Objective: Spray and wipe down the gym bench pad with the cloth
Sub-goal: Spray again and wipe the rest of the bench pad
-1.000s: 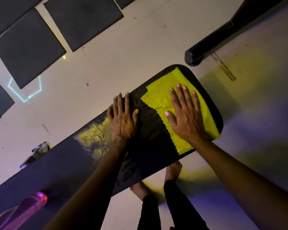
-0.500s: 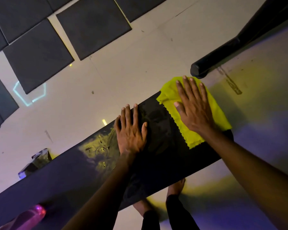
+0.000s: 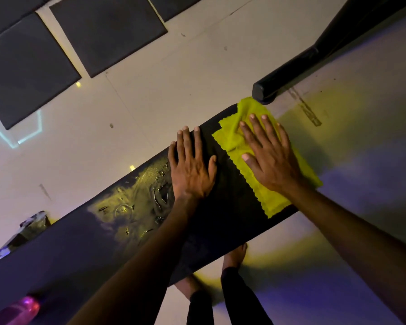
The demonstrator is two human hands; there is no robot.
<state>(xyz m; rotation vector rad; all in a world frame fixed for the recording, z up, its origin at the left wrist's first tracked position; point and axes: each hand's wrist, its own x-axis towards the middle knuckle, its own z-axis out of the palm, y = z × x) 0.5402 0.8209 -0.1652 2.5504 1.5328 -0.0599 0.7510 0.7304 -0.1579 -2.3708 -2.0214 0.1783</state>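
cloth (image 3: 251,132) slid further endward — hands flat

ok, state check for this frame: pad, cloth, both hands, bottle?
bench pad: wet patch left of the left hand, not wiped.
yellow cloth: spread flat on the pad's end, overhanging its edge.
right hand: flat, pressing the cloth.
left hand: flat on bare pad, holding nothing.
pink bottle: on the pad's other end, untouched.

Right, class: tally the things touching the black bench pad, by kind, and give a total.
Bare hands: 2, left hand and right hand
Yellow cloths: 1, yellow cloth
Pink bottles: 1, pink bottle
Total: 4
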